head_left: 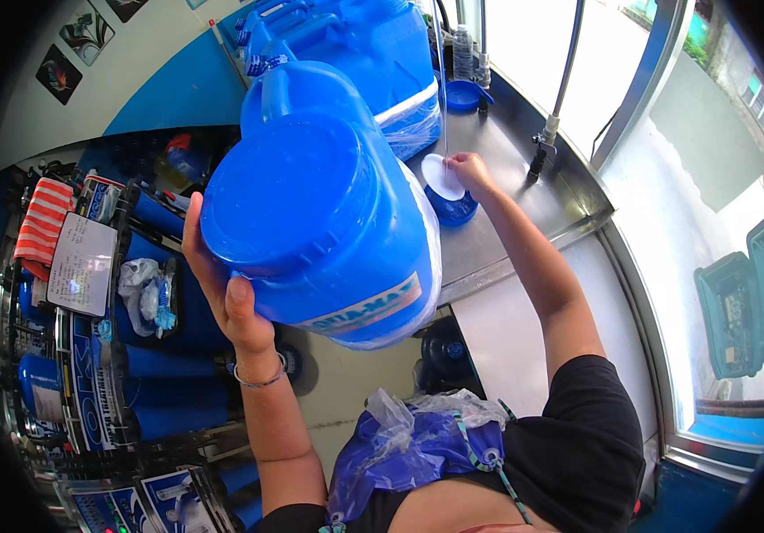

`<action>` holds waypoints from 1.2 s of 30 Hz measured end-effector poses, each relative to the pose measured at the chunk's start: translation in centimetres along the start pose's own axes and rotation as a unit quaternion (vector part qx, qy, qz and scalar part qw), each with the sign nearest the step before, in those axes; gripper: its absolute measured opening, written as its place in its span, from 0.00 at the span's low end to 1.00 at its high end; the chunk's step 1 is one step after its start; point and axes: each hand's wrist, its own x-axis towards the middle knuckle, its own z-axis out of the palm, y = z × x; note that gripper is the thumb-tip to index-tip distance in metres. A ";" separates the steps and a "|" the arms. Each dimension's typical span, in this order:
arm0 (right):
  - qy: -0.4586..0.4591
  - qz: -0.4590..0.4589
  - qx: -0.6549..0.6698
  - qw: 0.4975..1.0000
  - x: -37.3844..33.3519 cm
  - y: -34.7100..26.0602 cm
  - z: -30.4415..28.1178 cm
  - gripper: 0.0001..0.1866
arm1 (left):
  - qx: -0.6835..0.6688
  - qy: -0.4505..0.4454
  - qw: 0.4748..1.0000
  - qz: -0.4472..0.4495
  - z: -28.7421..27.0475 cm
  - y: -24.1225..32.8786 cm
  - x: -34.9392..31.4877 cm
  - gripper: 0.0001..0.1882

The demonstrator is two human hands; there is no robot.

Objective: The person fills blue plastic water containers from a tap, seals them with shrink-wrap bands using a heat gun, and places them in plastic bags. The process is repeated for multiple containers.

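Observation:
A big blue plastic water jug (382,258) with a wide round screw cap (284,191) is tilted toward me, clear wrap and a printed label around its body. My left hand (226,289) supports it from the left, thumb and fingers spread along the side below the cap. Over the steel counter (524,209), my right hand (469,173) pinches the edge of a thin white disc (443,178). That disc leans over a round blue lid or shallow bowl (455,210) on the counter; I cannot tell which it is.
More blue jugs (400,62) stand at the back of the counter. Near the window sit another blue round lid (465,95), a clear bottle (462,53) and a thin pipe with a valve (544,147). Filter cylinders and a striped cloth (44,222) fill the left. A dark jug (444,346) is on the floor.

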 end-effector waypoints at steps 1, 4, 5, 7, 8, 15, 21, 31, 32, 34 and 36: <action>-0.001 0.037 0.083 0.996 -0.1 -0.3 -0.2 0.10 | -0.001 0.000 1.000 -0.001 0.0 0.0 0.0 0.44; -0.038 0.111 0.169 0.979 -0.6 -0.8 -0.9 0.11 | 0.002 0.008 1.000 0.001 0.0 -0.2 0.0 0.44; -0.044 0.108 0.157 0.981 -0.8 -0.9 -1.1 0.10 | -0.002 0.008 1.000 0.002 0.0 -0.2 0.0 0.44; -0.044 0.013 0.033 0.998 -1.6 -0.8 -1.5 0.10 | -0.002 0.006 1.000 -0.001 0.0 -0.2 0.0 0.45; -0.037 -0.080 -0.078 0.993 -2.1 -0.7 -1.8 0.10 | -0.006 0.005 1.000 -0.001 0.0 -0.2 0.0 0.45; 0.051 -0.335 -0.429 0.837 -6.2 -0.9 -4.9 0.14 | 0.007 0.011 1.000 -0.001 0.1 0.0 -0.1 0.45; 0.305 -0.186 -0.618 0.700 -6.2 -1.1 -10.6 0.34 | 0.014 0.021 1.000 0.002 0.2 0.0 -0.1 0.44; -0.010 -0.328 -0.530 0.782 -10.3 4.6 -3.9 0.29 | -0.013 0.022 1.000 0.002 0.2 0.0 0.0 0.42; -0.014 -0.384 -0.504 0.773 -10.4 5.3 -2.4 0.21 | -0.012 0.015 1.000 0.008 0.1 0.0 0.0 0.42; -0.050 -0.355 -0.496 0.791 -9.0 6.0 -1.1 0.14 | -0.012 0.005 1.000 0.010 0.0 -0.1 0.0 0.42; -0.022 -0.382 -0.374 0.845 -6.7 5.9 -0.6 0.04 | -0.008 0.001 1.000 0.019 -0.1 -0.1 0.0 0.42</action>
